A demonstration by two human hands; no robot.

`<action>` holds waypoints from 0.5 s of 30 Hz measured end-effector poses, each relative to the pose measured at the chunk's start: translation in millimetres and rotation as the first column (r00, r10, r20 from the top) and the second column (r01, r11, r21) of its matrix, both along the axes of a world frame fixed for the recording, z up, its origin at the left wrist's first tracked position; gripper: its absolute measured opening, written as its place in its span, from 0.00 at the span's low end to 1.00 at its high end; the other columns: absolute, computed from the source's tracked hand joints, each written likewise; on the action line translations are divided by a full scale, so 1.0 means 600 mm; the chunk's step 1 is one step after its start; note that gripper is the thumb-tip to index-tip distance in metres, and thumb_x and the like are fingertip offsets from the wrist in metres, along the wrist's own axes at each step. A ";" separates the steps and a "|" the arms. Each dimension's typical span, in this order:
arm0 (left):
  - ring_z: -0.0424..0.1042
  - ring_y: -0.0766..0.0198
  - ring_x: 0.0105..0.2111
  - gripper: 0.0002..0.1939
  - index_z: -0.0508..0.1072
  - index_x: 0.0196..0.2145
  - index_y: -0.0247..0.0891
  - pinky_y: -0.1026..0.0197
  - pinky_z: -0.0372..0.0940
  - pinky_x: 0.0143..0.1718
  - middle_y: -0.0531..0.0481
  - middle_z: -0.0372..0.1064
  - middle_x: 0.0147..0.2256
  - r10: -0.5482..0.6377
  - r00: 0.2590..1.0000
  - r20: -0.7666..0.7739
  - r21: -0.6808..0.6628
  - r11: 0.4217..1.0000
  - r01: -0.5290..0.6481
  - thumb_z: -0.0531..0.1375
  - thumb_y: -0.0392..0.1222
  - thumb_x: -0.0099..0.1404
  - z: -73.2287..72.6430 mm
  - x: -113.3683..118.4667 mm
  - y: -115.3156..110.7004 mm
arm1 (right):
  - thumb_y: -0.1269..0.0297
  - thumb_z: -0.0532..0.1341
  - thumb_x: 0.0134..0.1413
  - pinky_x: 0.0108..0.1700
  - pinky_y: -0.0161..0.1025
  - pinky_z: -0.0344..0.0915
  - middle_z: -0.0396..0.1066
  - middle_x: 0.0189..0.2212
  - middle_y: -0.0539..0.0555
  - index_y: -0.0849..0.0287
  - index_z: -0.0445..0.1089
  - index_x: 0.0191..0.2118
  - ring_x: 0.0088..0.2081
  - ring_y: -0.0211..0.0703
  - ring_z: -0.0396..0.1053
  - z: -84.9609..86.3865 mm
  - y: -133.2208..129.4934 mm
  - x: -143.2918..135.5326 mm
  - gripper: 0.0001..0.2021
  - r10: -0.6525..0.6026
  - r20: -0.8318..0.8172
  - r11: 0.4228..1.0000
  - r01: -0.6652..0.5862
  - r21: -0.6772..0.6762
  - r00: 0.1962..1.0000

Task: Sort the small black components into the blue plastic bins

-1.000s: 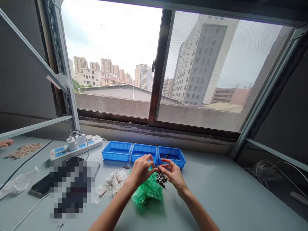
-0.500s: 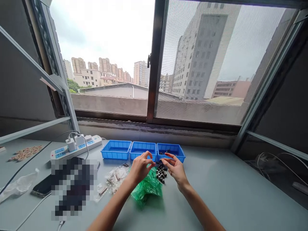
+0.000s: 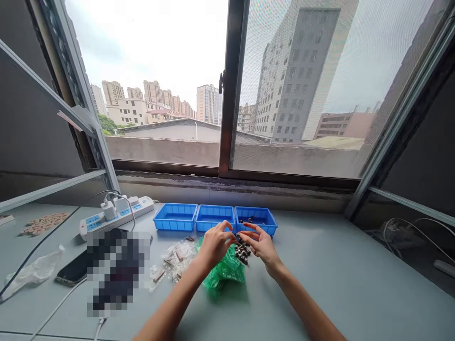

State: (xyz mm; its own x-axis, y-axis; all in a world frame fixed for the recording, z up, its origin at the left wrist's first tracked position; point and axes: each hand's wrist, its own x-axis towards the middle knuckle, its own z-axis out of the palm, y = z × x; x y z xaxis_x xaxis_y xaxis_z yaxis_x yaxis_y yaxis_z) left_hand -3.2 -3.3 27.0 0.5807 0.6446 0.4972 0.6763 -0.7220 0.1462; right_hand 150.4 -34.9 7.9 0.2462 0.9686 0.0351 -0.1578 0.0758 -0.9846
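Note:
My left hand (image 3: 215, 244) is pinched, thumb against fingers, over the green plastic bag (image 3: 227, 272). Fingertip to fingertip with it, my right hand (image 3: 263, 248) is also closed in a pinch, its other fingers loosely curled. Whatever sits between the fingertips is too small to make out. Just below the hands lies a pile of small black and silver parts (image 3: 243, 253), beside the bag. Behind them stands the right blue bin (image 3: 256, 229), with a few small dark parts inside. The middle blue bin (image 3: 209, 226) is partly covered by my left hand.
A left blue bin (image 3: 175, 224) completes the row. Small clear bags with parts (image 3: 177, 258) lie left of the green bag. Farther left are a power strip (image 3: 117, 215) with plugs and cables, a phone (image 3: 73, 271), crumpled plastic (image 3: 33, 272) and small tan pieces (image 3: 44, 222).
The view has shifted slightly, so the bins and table items appear a little to the right. My hands have come closer together at the fingertips, still above the pile.

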 end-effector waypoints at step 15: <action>0.67 0.68 0.30 0.13 0.75 0.26 0.39 0.66 0.61 0.31 0.53 0.68 0.32 -0.026 0.998 0.058 -0.028 0.999 0.028 0.57 0.47 0.62 -0.007 -0.001 0.006 | 0.49 0.68 0.30 0.14 0.30 0.47 0.75 0.31 0.54 0.59 0.68 0.41 0.12 0.25 0.49 0.004 0.003 0.023 0.28 -0.046 -0.006 0.999 0.047 0.021 0.999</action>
